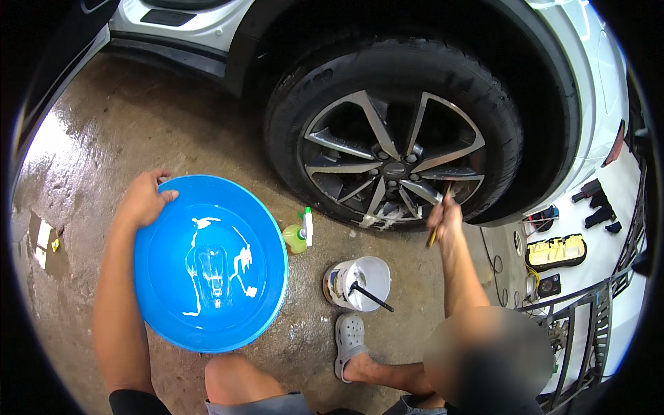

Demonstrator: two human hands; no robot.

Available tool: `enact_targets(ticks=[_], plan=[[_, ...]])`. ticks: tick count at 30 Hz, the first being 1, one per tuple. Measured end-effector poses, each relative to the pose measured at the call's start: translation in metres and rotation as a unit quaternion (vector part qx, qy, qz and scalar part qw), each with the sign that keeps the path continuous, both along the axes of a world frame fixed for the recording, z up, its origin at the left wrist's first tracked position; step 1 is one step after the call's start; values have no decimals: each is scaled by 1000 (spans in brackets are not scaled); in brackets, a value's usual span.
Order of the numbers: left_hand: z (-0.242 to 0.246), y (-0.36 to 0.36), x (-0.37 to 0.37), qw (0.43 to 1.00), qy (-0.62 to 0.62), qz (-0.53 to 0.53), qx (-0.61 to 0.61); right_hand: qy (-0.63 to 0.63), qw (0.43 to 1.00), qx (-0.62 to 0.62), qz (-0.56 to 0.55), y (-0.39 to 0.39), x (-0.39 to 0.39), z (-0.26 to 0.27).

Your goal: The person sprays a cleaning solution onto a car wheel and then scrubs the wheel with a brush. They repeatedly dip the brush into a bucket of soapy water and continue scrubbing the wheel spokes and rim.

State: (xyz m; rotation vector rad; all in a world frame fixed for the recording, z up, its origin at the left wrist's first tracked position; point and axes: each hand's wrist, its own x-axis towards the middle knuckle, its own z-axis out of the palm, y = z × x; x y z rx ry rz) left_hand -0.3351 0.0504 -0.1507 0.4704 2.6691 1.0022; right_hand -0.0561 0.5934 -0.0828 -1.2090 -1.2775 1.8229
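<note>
My left hand (pixel 144 196) grips the rim of a large round blue plastic basin (pixel 207 321), its thumb over the edge. Glossy reflections fill the basin's bottom; I cannot tell whether water lies in it. My right hand (pixel 446 219) is closed around the slim yellowish handle (pixel 431 239) of a tool, probably a brush, held against the lower right of the alloy wheel (pixel 397 168). The tool's far end is blurred and partly hidden by the spokes. White foam (pixel 384 219) clings to the bottom of the rim and the black tyre (pixel 290 140).
A trigger spray bottle (pixel 296 237) stands beside the basin. Near my clog-shod foot (pixel 350 342) is a white bucket (pixel 337 285) with a black-handled tool (pixel 372 296) leaning inside. The white car's open door (pixel 62 104) is at left, a metal railing (pixel 570 332) at right. The concrete floor (pixel 171 124) is wet.
</note>
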Motion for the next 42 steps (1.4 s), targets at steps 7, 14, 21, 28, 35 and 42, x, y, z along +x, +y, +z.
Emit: enact_targets(ticks=[7,14,21,28,35,42], plan=[[2,2,0,999,-26,1,18,104,958,-268,-18,-17,-12,55],[1,1,1,1000,26,-7,6,-121,982,147,-7,-30,47,-5],[-11,-1,-3,1000,27,3,14,-232,909,347,-8,5,77,-26],[-2,1,-1,999,29,-16,-9,-293,919,263,2,-4,130,-41],[-4,4,-3,1000,22,-16,-3,-580,656,415,246,-55,249,61],[-3,0,-3,1000,21,-20,2,-757,274,411,427,-101,111,-30]])
